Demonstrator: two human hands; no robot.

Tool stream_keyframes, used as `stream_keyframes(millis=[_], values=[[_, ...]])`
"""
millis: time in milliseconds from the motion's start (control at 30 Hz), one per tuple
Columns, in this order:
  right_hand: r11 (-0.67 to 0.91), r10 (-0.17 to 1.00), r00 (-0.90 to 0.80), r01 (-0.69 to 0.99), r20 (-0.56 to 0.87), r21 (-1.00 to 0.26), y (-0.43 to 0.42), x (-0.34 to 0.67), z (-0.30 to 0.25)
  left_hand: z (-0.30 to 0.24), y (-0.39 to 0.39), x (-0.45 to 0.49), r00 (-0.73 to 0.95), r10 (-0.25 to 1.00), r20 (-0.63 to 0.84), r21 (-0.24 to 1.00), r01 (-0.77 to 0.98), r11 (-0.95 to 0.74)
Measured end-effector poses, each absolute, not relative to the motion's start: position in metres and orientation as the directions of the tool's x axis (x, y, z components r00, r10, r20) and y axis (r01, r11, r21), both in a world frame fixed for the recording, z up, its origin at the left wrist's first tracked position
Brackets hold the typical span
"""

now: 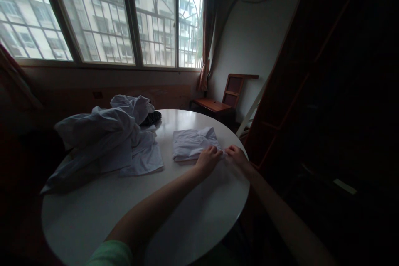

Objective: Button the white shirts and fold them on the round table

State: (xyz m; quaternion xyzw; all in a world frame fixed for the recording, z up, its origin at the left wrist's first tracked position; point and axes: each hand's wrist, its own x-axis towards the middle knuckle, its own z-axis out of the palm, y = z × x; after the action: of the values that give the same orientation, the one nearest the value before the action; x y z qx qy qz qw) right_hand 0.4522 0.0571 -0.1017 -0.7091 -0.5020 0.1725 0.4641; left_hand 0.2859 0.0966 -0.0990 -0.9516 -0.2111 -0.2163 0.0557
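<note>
Left hand (209,158) and right hand (236,155), both curled, grip unclear, could skew the folded shirt (189,142) beside them by tugging unevenly

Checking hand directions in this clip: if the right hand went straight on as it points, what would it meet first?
Most likely the right end of the folded shirt; the right hand may be touching it now, as depth is unclear.

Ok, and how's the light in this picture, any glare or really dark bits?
Head view: bright windows, palest toward the top; a soft sheen on the white table near its far edge; the folded garment dim but readable; the far right nearly black, most detail lost.
</note>
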Motion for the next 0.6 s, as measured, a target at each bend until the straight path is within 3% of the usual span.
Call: stream_keyframes(millis=[333, 467, 600], values=[[-0.193, 0.861, 0.482, 0.606, 0.163, -0.772, 0.115, 0.446, -0.094, -0.095, 0.089, 0.286, 0.806, 0.331, 0.490, 0.055, 0.350, -0.935], [-0.169, 0.881, 0.434, 0.662, 0.190, -0.730, 0.127, 0.444, -0.097, -0.086, 0.103, 0.275, 0.673, 0.522, 0.523, 0.187, 0.508, -0.841], [-0.175, 0.855, 0.445, 0.731, 0.267, -0.660, 0.124, 0.444, -0.100, -0.078, 0.156, 0.243, 0.331, 0.791, 0.514, 0.348, 0.762, -0.545]])
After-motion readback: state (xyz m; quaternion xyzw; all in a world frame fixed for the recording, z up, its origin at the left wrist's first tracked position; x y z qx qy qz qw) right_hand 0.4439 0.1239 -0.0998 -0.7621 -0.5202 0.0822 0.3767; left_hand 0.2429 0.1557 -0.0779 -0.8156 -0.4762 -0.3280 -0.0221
